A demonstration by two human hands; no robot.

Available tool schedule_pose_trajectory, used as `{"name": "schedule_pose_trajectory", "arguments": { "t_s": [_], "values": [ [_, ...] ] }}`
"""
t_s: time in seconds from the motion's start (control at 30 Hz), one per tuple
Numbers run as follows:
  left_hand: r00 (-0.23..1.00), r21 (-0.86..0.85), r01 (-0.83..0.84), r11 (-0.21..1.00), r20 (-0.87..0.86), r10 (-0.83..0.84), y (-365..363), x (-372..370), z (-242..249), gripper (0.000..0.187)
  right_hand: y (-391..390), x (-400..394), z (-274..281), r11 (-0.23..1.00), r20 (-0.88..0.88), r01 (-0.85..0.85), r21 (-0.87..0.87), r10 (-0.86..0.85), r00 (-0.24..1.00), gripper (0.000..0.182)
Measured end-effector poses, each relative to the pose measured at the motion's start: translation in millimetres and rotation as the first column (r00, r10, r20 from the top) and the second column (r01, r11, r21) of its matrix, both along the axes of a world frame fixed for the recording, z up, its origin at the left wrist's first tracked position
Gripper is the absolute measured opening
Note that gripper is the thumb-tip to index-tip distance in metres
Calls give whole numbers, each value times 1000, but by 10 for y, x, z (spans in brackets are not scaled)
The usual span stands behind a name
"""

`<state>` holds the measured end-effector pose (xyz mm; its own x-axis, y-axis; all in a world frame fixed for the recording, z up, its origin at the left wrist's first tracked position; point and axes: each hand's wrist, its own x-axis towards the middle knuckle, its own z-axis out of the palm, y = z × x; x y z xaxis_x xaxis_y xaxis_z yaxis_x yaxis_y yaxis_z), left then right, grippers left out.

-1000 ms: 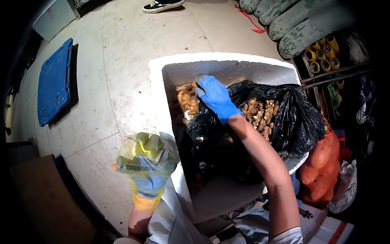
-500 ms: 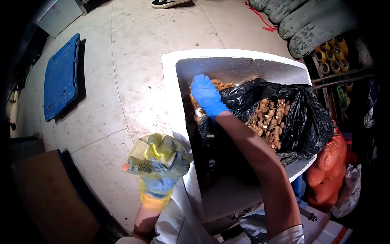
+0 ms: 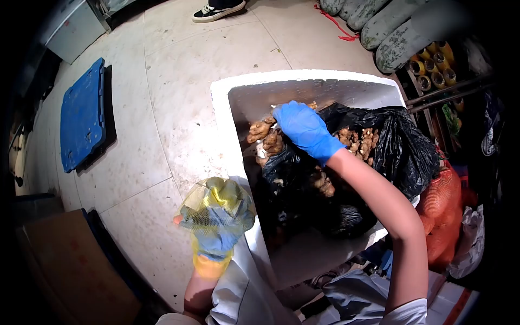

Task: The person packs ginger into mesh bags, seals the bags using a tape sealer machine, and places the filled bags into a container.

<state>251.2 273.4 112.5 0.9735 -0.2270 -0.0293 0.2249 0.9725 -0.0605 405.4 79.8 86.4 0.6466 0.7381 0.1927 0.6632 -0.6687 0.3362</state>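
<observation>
My right hand [image 3: 306, 127], in a blue glove, is inside a white foam box [image 3: 221, 114]. Its fingers curl down over ginger pieces and look closed on one, though the fingertips are mostly hidden. Loose ginger [image 3: 261, 130] lies just left of them against the box wall. A black plastic bag [image 3: 403, 146] fills much of the box, with more ginger [image 3: 357, 142] in its opening. Outside the box's near left wall, my left hand [image 3: 216, 244] has a blue glove and a yellow mesh bag [image 3: 219, 200] drawn over it. Its fingers seem bent inside the mesh, and one bare fingertip pokes out.
A blue plastic lid [image 3: 82, 116] lies on the tiled floor [image 3: 146, 130] at left. A cardboard box [image 3: 76, 260] stands at lower left. Red mesh sacks [image 3: 444, 216] crowd the box's right side. Large green gourds [image 3: 403, 46] lie at upper right. Another person's shoe [image 3: 218, 11] shows at top.
My right hand has moved right, from the box's left wall toward the bag's opening, uncovering ginger on the left. The left hand stays nearly in place. The view has shifted slightly.
</observation>
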Motion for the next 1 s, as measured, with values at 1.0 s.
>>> {"name": "schedule_pose_trajectory", "arguments": {
  "t_s": [1.0],
  "values": [
    [582, 906, -190, 378, 414, -700, -1195, -589, 1694, 46, -1217, -3386, 1648, 175, -437, 628, 759, -579, 689, 30]
  ]
}}
